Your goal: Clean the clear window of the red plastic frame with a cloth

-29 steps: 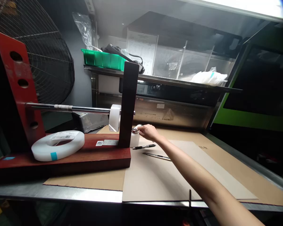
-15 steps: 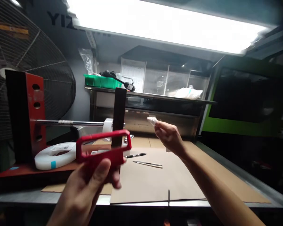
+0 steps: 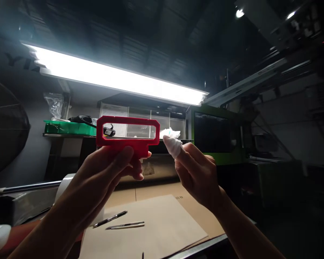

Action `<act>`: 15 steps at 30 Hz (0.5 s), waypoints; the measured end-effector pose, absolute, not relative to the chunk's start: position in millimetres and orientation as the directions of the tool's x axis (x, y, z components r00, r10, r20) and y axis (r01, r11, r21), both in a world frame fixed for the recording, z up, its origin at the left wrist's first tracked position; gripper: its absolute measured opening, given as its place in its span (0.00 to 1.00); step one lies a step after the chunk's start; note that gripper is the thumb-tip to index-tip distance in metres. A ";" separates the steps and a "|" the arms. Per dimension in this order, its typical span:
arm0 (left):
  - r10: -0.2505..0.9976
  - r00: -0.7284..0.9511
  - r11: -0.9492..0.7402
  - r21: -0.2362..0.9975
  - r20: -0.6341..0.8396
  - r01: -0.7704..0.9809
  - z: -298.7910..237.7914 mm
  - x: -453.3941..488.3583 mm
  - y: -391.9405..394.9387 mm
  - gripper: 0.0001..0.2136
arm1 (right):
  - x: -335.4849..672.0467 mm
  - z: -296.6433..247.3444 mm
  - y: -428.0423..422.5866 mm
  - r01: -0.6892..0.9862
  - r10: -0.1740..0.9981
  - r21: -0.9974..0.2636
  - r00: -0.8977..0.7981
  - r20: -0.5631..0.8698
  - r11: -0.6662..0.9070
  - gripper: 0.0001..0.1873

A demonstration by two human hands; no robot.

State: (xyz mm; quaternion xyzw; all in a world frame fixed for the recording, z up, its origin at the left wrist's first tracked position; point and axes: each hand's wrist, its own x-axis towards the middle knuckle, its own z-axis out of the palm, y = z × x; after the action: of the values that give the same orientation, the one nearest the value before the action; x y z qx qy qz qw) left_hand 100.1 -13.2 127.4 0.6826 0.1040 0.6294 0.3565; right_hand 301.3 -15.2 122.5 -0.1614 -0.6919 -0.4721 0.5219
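- Red, rectangular, open-windowed frame part [image 3: 128, 142]: up in the air over the worktop [image 3: 201, 248], long side roughly level.
- My left hand [image 3: 105, 169] has it by the solid lower block, thumb in front, fingers closed around; window clear.
- My right hand [image 3: 201, 176]: fingers curled in, one pointing out with a crumpled white cloth [image 3: 172, 146] held wrapped over its tip.
- Cloth near the frame's right end, slim gap in view; depth I can't tell.
- To do this well, I'd keep the left grip low and steady, cloth snug so no bare finger rubs, pressure light at the corners.
- Below: black slim pen [image 3: 110, 219], thin pointed pale tool [image 3: 125, 225], both on flat tan cardboard sheet [image 3: 156, 239].
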 end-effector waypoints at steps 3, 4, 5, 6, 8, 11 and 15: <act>0.519 0.245 -0.759 0.573 0.819 -0.308 140.4 110.5 -16.9 0.07 | 307.9 130.5 -29.7 0.746 -0.260 0.476 -0.399 0.879 0.466 0.29; 0.504 0.256 -0.767 0.564 0.825 -0.306 144.5 113.0 -18.3 0.07 | 309.4 133.1 -34.0 0.756 -0.267 0.483 -0.403 0.875 0.441 0.29; 0.495 0.263 -0.773 0.558 0.828 -0.302 148.2 115.0 -19.9 0.07 | 310.6 135.9 -38.1 0.767 -0.283 0.497 -0.412 0.866 0.406 0.28; 0.489 0.257 -0.779 0.550 0.834 -0.301 151.3 116.6 -21.7 0.08 | 311.4 138.7 -41.9 0.778 -0.299 0.514 -0.426 0.854 0.362 0.28; 0.481 0.238 -0.792 0.535 0.844 -0.296 155.6 118.8 -26.1 0.08 | 312.4 144.2 -48.6 0.795 -0.318 0.543 -0.459 0.829 0.270 0.27; 0.488 0.221 -0.795 0.535 0.844 -0.286 158.3 120.8 -33.5 0.08 | 312.7 150.4 -56.7 0.814 -0.321 0.548 -0.475 0.819 0.194 0.27; 0.488 0.216 -0.785 0.533 0.846 -0.315 159.4 122.8 -41.0 0.08 | 312.4 152.6 -61.4 0.783 -0.234 0.391 -0.315 0.920 0.483 0.25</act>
State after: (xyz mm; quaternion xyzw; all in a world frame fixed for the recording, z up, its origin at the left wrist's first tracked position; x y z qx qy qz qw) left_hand 122.8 -41.0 159.4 0.7100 0.0609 0.6233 0.3222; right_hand 312.4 -61.4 152.6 -0.2065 -0.6648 -0.4644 0.5475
